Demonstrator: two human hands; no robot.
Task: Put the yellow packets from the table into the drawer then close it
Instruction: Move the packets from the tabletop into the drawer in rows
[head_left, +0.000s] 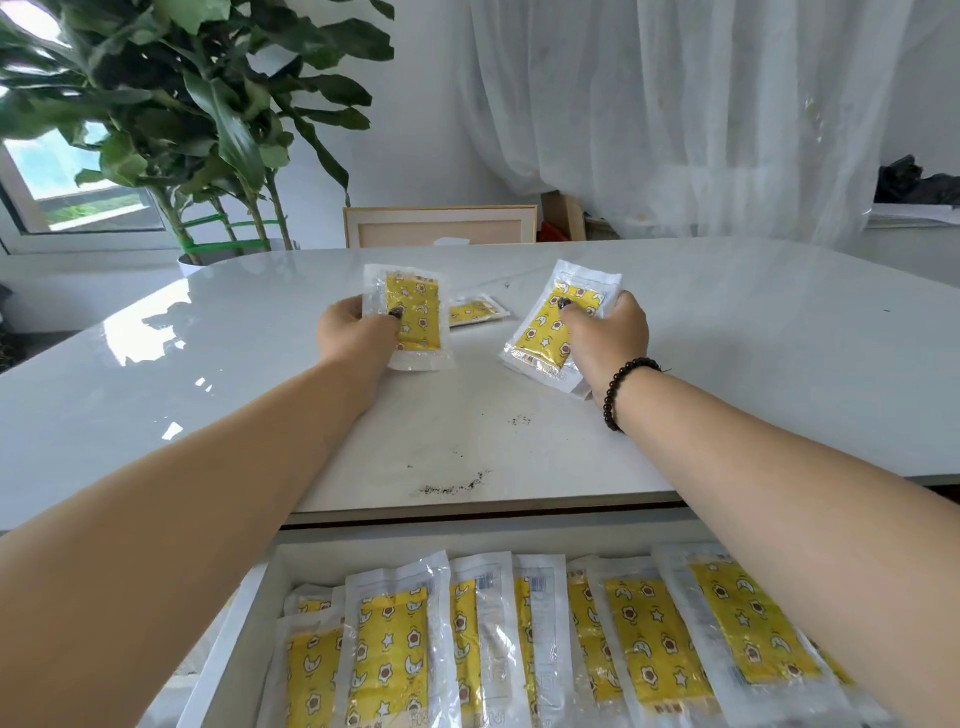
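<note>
The left hand (353, 332) is closed on a yellow packet (410, 317), thumb on its face, long side running away from the person. The right hand (608, 338) pinches what looks like a small stack of packets (550, 332), leaning up to the right. Each is clear wrap over yellow star-printed film. One more packet (475, 310) lies flat on the table (727, 338); many fill the open drawer (311, 561).
</note>
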